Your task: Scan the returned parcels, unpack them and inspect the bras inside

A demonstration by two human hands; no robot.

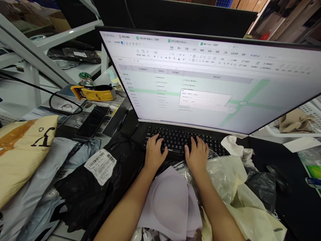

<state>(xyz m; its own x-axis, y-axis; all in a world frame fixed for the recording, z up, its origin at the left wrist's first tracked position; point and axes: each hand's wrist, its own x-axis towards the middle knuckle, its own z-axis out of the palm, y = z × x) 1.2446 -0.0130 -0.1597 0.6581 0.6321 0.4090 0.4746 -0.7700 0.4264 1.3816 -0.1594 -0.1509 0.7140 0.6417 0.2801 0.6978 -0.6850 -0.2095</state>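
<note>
My left hand (pixel 153 151) and my right hand (pixel 197 153) both rest on a black keyboard (pixel 175 139), fingers spread over the keys and holding nothing. A wide monitor (pixel 213 83) stands right behind the keyboard and shows a spreadsheet with a small dialog box. Between my forearms lies a pale lilac padded garment (pixel 170 204), touching both wrists. Clear plastic wrap (pixel 223 174) is bunched under my right wrist.
A black mailing bag with a white barcode label (pixel 100 165) lies left of my left arm. Grey and tan parcels (pixel 22 157) pile up at far left. A yellow tape dispenser (pixel 96 93) and a dark phone (pixel 93 121) sit behind them. Cream fabric (pixel 250 214) lies at right.
</note>
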